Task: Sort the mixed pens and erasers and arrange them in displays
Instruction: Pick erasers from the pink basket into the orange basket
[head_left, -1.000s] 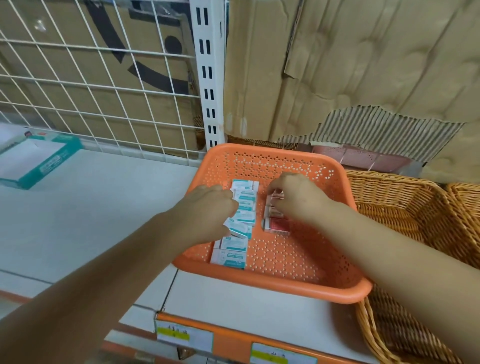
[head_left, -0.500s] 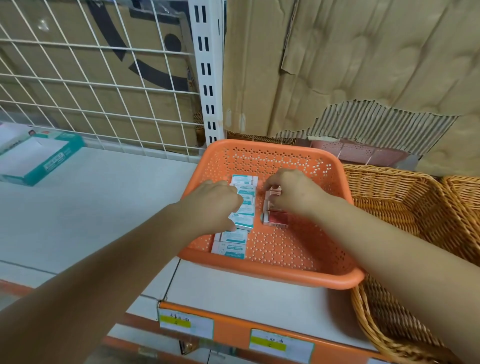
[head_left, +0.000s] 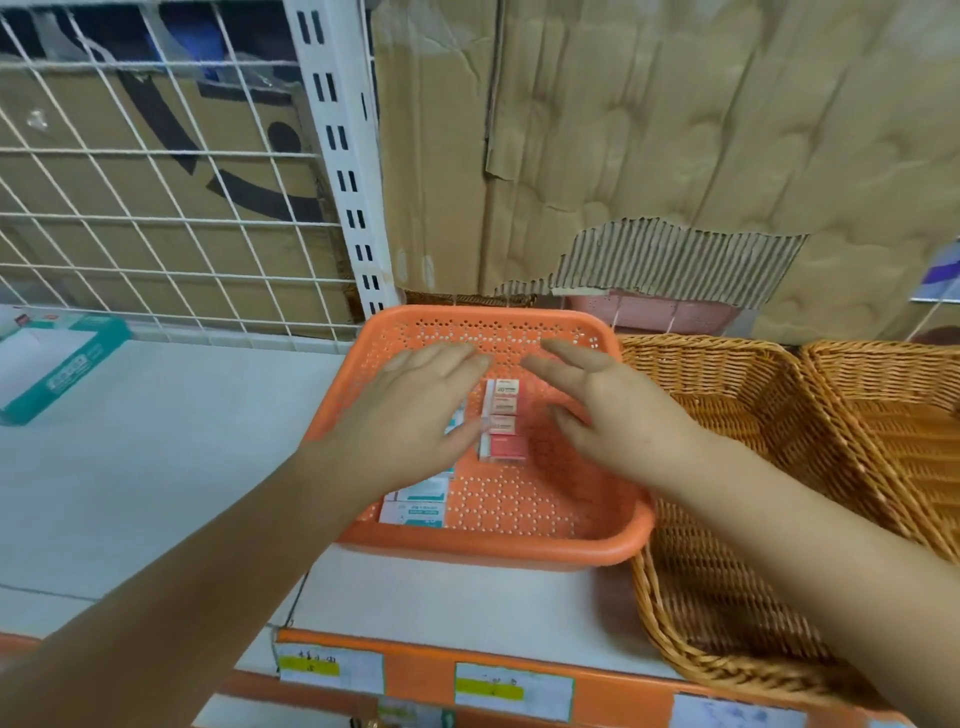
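Lifted clear, our left hand (head_left: 410, 415) and right hand (head_left: 613, 415) are hovering open, empty, over three pink erasers (head_left: 502, 422), two visible teal erasers (head_left: 415, 512).

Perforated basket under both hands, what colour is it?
The perforated basket is orange, seen best in the head view.

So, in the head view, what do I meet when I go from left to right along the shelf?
Teal box → left hand → pink eraser packs → right hand → first wicker basket → second wicker basket.
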